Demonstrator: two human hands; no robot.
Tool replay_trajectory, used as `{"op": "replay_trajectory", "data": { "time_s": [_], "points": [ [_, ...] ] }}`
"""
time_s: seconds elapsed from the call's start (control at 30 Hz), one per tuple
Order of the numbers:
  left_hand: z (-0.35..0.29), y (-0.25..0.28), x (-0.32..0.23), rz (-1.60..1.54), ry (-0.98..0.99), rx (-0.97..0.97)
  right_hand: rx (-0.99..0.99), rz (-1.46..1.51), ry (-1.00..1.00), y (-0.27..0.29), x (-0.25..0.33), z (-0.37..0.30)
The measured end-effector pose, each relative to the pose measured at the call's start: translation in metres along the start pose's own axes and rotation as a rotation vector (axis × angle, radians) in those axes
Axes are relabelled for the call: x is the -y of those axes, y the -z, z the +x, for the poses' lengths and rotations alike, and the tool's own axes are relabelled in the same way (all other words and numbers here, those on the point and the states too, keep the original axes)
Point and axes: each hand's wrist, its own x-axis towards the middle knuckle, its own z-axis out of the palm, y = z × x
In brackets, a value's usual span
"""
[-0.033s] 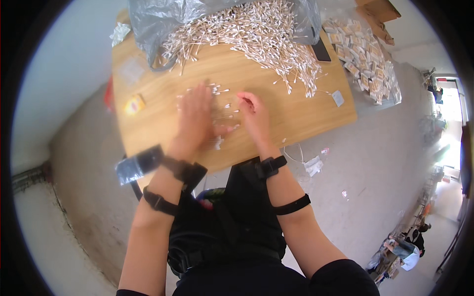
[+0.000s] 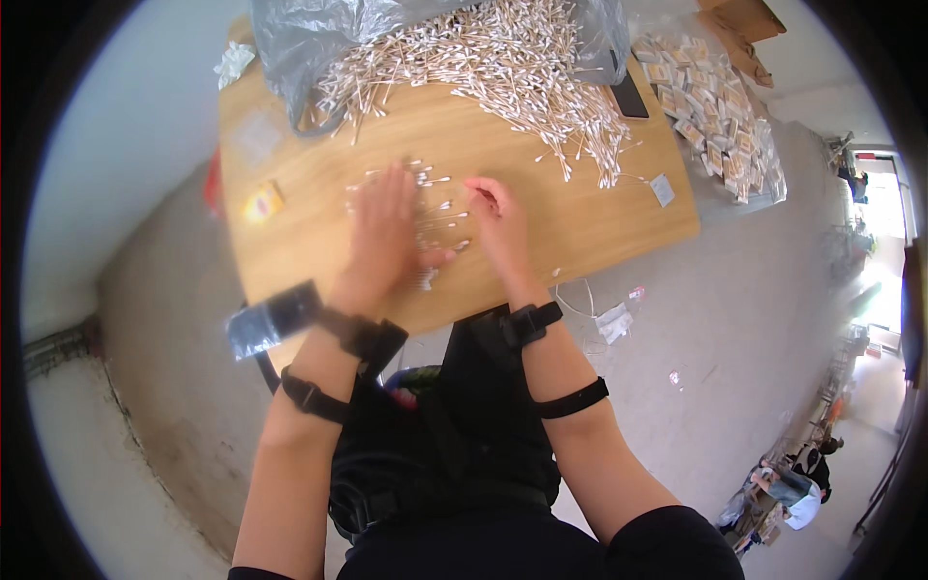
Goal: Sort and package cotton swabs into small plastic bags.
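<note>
My left hand (image 2: 385, 227) lies flat on the wooden table (image 2: 300, 217), fingers stretched out and slightly blurred. Under it and along its right side are several loose cotton swabs (image 2: 443, 215), their white tips pointing right. Just right of these swabs my right hand (image 2: 500, 220) rests on its side, fingers curled in toward the palm. Whatever those fingers may hold is hidden. A large heap of cotton swabs (image 2: 503, 68) covers the far part of the table, spilling out of a grey plastic bag (image 2: 333, 43).
At the far right edge lies a dark phone (image 2: 628, 100). A small white card (image 2: 661, 189) sits nearer that edge, and a yellow packet (image 2: 263, 203) at the left. Beyond the table stands a clear bag of small packs (image 2: 710, 121). People (image 2: 800, 493) are at lower right.
</note>
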Motion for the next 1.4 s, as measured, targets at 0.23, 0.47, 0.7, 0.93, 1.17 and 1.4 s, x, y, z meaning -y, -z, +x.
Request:
{"op": "replay_trajectory", "data": {
  "time_s": [0.23,0.47,0.7,0.93,1.17,1.4],
  "points": [
    [-0.016,-0.014,0.005,-0.065,-0.037,-0.090,0.054,0.038,-0.072,-0.003,-0.001,0.004],
    [-0.007,-0.012,0.010,-0.076,-0.061,-0.095,0.064,-0.025,0.032,-0.004,0.007,-0.005],
    [0.002,-0.001,0.018,-0.201,-0.046,-0.069,0.078,0.016,0.027,0.000,0.002,0.002],
    [-0.050,-0.010,0.040,-0.234,0.172,-0.180,-0.067,0.331,-0.158,-0.009,0.008,-0.007],
    [-0.071,-0.021,0.014,-0.305,0.148,-0.219,0.024,0.113,0.084,-0.035,0.012,-0.038],
    [-0.084,0.001,0.026,-0.453,0.116,-0.341,-0.121,0.263,0.081,-0.027,0.015,-0.042]
  ]
}}
